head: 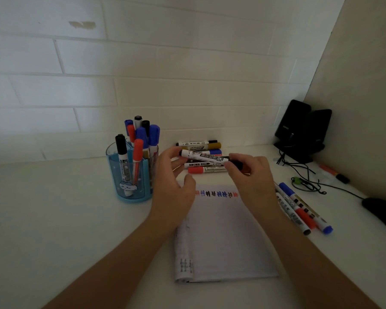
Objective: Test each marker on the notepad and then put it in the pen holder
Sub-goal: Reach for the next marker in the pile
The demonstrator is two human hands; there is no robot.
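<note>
Over the notepad [223, 237], the left hand [176, 186] grips the white end of a marker [204, 156] with curled fingers, and the right hand [251, 177] pinches its black cap. The pen holder [120, 175] stands nearby.

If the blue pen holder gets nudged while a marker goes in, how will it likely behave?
Probably top-heavy: the markers stand well above the rim of the pen holder and lean outward, so a high knock might tip it. Its broad base suggests a low nudge would rather slide it across the smooth table.
</note>
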